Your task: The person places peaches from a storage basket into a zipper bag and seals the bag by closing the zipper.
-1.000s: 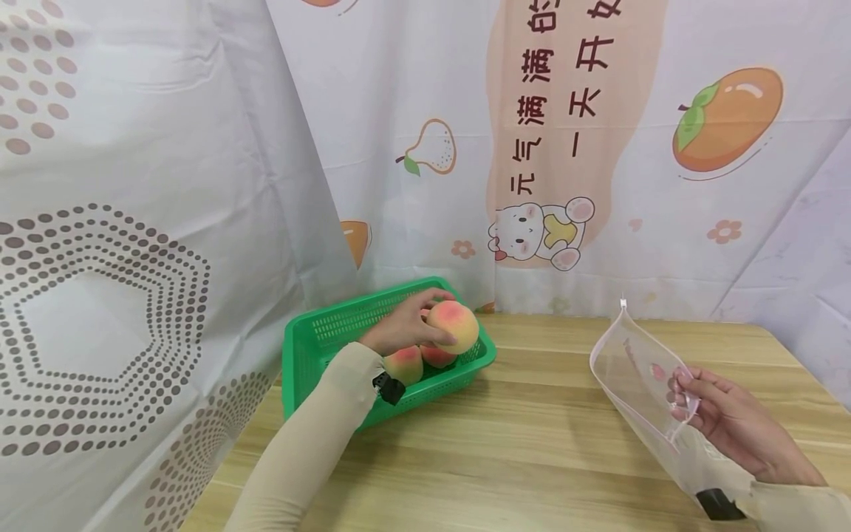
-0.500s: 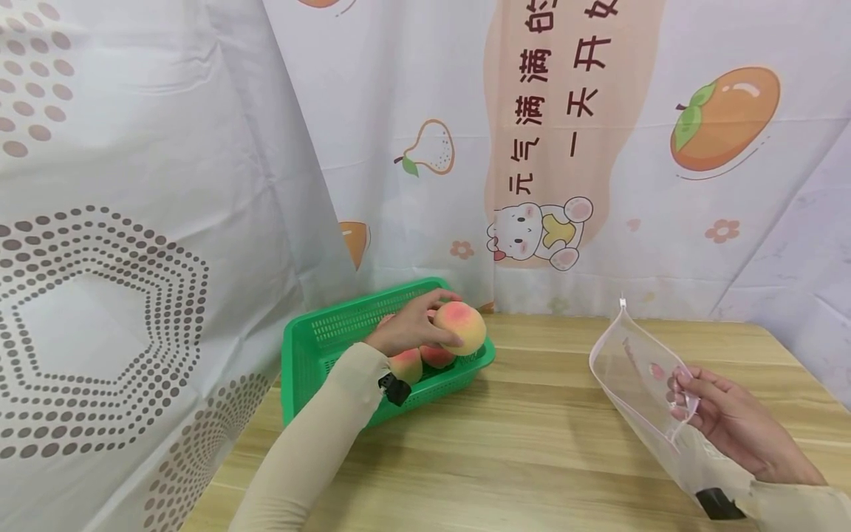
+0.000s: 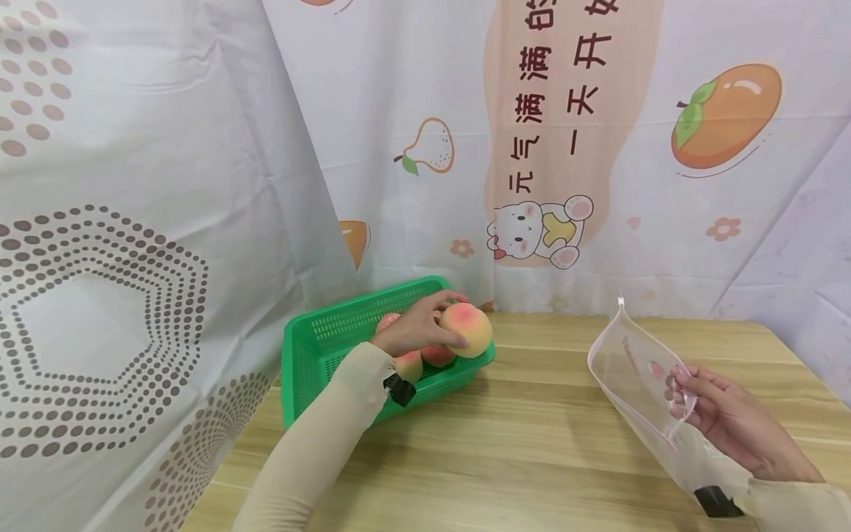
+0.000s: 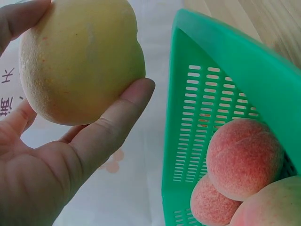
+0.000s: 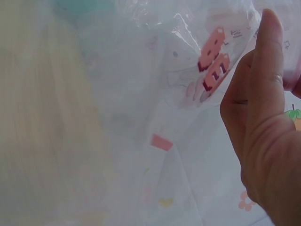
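My left hand (image 3: 420,325) holds a yellow peach with a red blush (image 3: 467,331) over the right end of a green plastic basket (image 3: 447,386). In the left wrist view, thumb and fingers curve round the held peach (image 4: 84,61), which is apart from the basket wall. Several more peaches (image 4: 244,160) lie in the basket, some partly hidden by the arm in the head view. At the right, my right hand (image 3: 741,425) pinches the pink-trimmed edge of a clear zip bag (image 3: 634,373). The bag's mouth gapes open, and its white slider (image 3: 622,302) sits at the far corner.
The basket and bag stand on a wood-grain table (image 3: 532,443), with bare wood between them. A printed white curtain (image 3: 439,207) hangs behind the table, and a dotted cloth (image 3: 100,332) hangs on the left.
My left hand has carried the peach slightly to the right, toward the basket's right rim. More of the peaches behind the wrist now show. The right hand and bag have barely moved.
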{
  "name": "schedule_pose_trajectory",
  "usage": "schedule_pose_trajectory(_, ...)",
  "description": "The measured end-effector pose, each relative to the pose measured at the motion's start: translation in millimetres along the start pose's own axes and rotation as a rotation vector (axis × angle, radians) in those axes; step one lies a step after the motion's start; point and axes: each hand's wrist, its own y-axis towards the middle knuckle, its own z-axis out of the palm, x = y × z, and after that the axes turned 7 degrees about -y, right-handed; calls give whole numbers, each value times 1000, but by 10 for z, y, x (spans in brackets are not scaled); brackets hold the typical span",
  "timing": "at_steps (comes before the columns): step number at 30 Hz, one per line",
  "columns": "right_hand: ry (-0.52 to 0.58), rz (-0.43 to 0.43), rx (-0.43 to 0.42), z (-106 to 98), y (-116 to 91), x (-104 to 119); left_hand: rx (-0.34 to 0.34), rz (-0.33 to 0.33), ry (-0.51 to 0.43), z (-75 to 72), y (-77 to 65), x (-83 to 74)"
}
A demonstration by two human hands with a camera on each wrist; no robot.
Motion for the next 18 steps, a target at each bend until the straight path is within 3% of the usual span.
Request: schedule_pose_trajectory(18,-12,-7,-7,9,11,20,-17,-19,122,77,50,9)
